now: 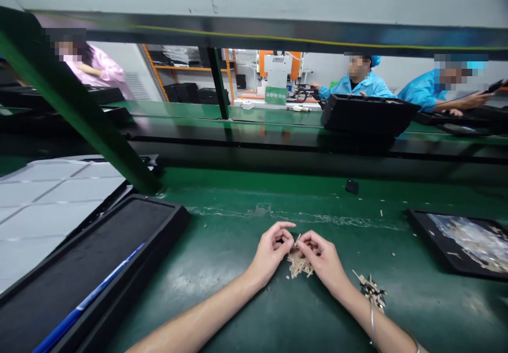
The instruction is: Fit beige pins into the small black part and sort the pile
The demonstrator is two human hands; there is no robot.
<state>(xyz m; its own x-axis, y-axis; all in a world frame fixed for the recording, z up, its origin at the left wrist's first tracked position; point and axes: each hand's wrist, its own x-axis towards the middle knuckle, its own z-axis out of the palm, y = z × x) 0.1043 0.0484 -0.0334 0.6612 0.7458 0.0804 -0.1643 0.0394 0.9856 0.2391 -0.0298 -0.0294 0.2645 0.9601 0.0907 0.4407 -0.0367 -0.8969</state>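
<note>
Both my hands meet over a small heap of tan strips [300,266] on the green table. Thumb and fingers of my right hand [319,252] pinch one small tan strip [298,238], whose end sticks up between the hands. My left hand [273,247] is closed in a pinch beside it, forefinger stretched out; what its fingertips hold, if anything, is too small to make out. To the right, near my right wrist, lies a second little pile of dark and tan pieces [373,291].
A black tray [440,252] with a clear bag of small pieces is at right. Black foam trays [159,220] with a blue pen [79,310] lie left, by a slanted green post [79,93]. Beyond the conveyor [246,141], co-workers sit near a black box [365,117].
</note>
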